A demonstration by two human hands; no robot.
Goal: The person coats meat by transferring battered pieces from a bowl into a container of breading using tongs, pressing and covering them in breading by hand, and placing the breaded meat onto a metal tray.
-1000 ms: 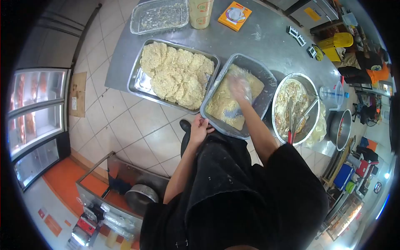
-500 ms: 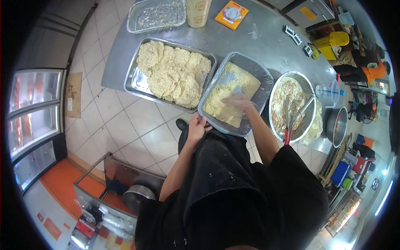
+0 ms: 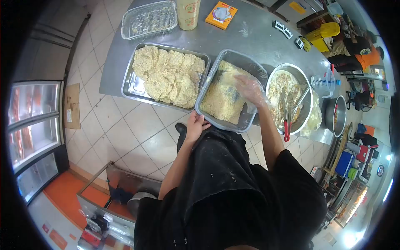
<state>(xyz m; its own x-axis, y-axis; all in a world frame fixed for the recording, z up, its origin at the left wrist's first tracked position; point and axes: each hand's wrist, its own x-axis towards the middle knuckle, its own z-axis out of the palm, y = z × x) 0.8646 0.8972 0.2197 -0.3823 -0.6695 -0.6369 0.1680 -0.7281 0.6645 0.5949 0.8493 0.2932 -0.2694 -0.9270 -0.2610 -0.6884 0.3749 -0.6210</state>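
Coated pieces (image 3: 168, 75) cover most of the tray (image 3: 134, 84); wet mix (image 3: 276, 89) remains in the bowl (image 3: 307, 107). The right hand (image 3: 251, 91) is open above crumbs (image 3: 223, 102) in the tub (image 3: 255, 71); left hand (image 3: 196, 128) at its corner, grip unclear.

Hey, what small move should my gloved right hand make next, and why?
Probably sweep the right hand across the crumbs to level them: they lie unevenly, the floor of the tub shows in patches, and the left hand is at its rim, perhaps able to steady it.
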